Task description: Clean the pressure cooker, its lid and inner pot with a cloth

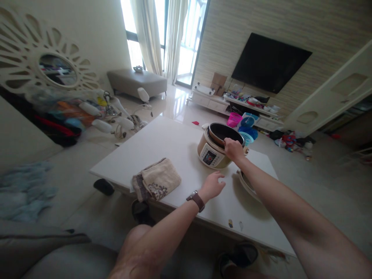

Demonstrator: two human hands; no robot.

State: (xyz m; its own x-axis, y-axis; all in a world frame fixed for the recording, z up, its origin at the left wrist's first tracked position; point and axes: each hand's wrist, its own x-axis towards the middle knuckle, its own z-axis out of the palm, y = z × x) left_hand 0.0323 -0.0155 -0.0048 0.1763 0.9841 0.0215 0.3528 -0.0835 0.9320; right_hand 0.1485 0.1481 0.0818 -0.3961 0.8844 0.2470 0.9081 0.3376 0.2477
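An electric pressure cooker (pixel 200 145) in beige and white, its lid off, stands upright on the white table (pixel 124 155). Its dark inner pot (pixel 217 131) sits slightly raised and tilted in the body. My right hand (pixel 234 149) pinches the near rim of that pot. Lower and to the left, my left hand (pixel 213 185) hovers over the table in front of the cooker, fingers apart and holding nothing; a brown-strapped watch (pixel 196 200) is on its wrist. Partly hidden behind my right forearm lies a round lid (pixel 247 186).
A folded beige towel (pixel 161 178) lies near the table's left front edge. Two small items, one of them a dark and yellow piece (pixel 230 223), rest at the front edge. Beyond the table are a pink basket (pixel 234 119), a TV cabinet (pixel 207 101) and a grey bench (pixel 139 81).
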